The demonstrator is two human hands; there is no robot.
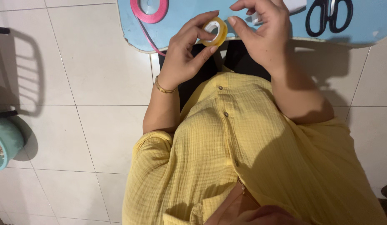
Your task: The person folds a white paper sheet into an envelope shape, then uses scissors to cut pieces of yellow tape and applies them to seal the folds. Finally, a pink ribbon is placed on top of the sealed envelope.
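My left hand (186, 50) holds a small roll of yellowish clear tape (215, 32) between thumb and fingers, just at the near edge of a light blue table (181, 25). My right hand (262, 31) hovers right beside the roll, its thumb tip touching or nearly touching the roll's edge, fingers curled. Whether the right hand pinches a tape end I cannot tell. A gold bangle (163, 88) sits on my left wrist. My yellow shirt (243, 158) fills the lower frame.
On the blue table lie a pink ribbon spool (149, 10) with a loose strand hanging over the edge, black-handled scissors (329, 16) at the right, and something white (295, 5) behind my right hand. A teal bucket (3, 143) stands on the white tiled floor at left.
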